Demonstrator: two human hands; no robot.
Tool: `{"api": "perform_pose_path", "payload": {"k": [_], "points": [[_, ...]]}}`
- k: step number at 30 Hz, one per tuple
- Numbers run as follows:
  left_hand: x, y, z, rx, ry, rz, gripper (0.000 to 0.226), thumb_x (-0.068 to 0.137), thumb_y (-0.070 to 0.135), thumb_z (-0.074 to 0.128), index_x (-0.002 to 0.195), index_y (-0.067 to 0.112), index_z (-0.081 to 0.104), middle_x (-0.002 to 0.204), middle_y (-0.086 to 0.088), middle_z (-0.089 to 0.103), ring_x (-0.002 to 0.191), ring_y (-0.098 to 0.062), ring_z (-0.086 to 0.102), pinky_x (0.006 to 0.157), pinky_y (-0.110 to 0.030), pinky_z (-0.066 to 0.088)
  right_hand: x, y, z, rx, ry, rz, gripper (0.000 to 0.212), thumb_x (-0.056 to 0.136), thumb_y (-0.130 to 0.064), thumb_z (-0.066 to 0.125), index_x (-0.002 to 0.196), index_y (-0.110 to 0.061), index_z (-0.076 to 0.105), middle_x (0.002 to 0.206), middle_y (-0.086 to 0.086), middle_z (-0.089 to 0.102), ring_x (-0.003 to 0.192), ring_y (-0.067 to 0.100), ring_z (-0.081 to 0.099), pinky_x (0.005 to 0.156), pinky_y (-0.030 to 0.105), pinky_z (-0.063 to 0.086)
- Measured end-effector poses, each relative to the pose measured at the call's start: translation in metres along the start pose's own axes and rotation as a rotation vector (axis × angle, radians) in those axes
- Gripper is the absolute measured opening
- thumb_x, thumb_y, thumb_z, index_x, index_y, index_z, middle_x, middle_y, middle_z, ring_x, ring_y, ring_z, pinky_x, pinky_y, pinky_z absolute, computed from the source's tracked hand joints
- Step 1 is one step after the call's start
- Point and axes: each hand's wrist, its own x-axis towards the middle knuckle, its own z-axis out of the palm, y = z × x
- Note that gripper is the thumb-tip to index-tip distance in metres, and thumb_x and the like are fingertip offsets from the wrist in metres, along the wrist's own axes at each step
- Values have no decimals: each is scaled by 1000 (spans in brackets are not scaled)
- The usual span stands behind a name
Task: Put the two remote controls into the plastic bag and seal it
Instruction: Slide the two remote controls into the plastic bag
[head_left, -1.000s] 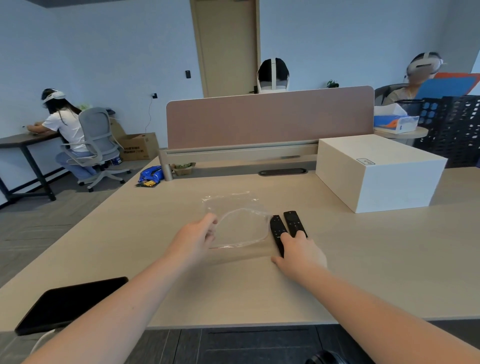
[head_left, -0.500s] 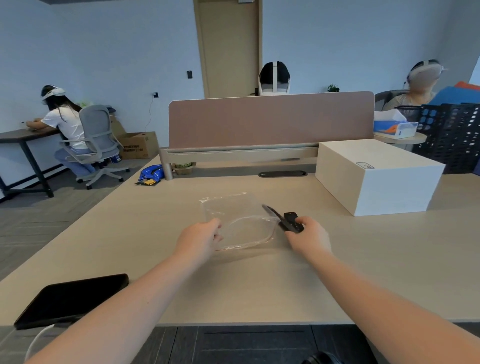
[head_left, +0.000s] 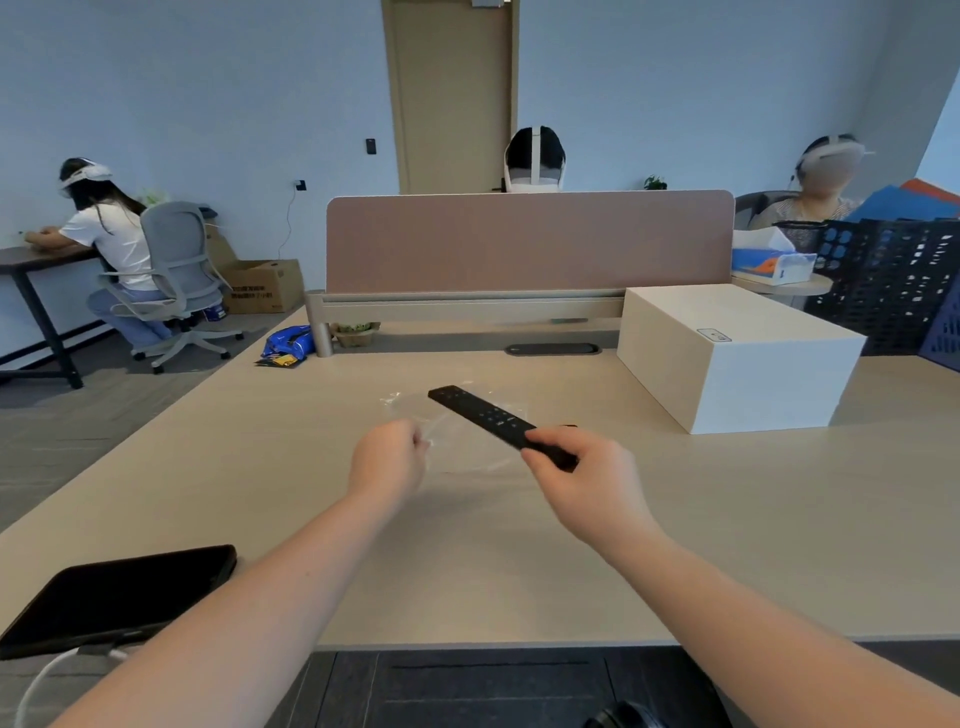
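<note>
Head: right hand (head_left: 587, 470) grips remote (head_left: 493, 418).

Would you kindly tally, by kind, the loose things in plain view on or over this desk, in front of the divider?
Remote control: 1, in the right hand
Clear plastic bag: 1, held by the left hand
White box: 1
Black tablet: 1
Blue snack packet: 1
Total: 5

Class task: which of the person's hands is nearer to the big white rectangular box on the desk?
Right. The right hand, gripping a black remote control, is just left of the white rectangular box; the left hand, pinching the clear plastic bag, sits farther left.
</note>
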Motion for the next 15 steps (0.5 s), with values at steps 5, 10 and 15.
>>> {"api": "perform_pose_path", "payload": {"k": [5, 10, 15], "points": [[6, 0, 4, -58, 54, -77, 17, 91, 20, 53, 83, 9, 63, 81, -10, 63, 74, -28, 48, 63, -32, 37, -6, 12, 3, -158, -32, -63, 25, 90, -18, 62, 114, -16, 69, 100, -6, 68, 83, 3, 53, 69, 1, 36], [7, -2, 1, -155, 69, -36, 16, 88, 18, 57, 82, 8, 67, 77, -11, 67, 74, -30, 56, 62, -33, 41, -5, 16, 14, -237, -51, -134, 25, 89, -16, 62, 112, -13, 70, 104, 2, 72, 90, 14, 62, 82, 20, 48], [-1, 3, 9, -174, 31, 113, 14, 86, 20, 61, 82, 10, 71, 75, -14, 73, 76, -35, 63, 69, -39, 51, 14, 18, 36, -308, -87, -36, 10, 90, -21, 57, 97, -14, 55, 88, 8, 69, 81, 27, 63, 63, 30, 44]]}}
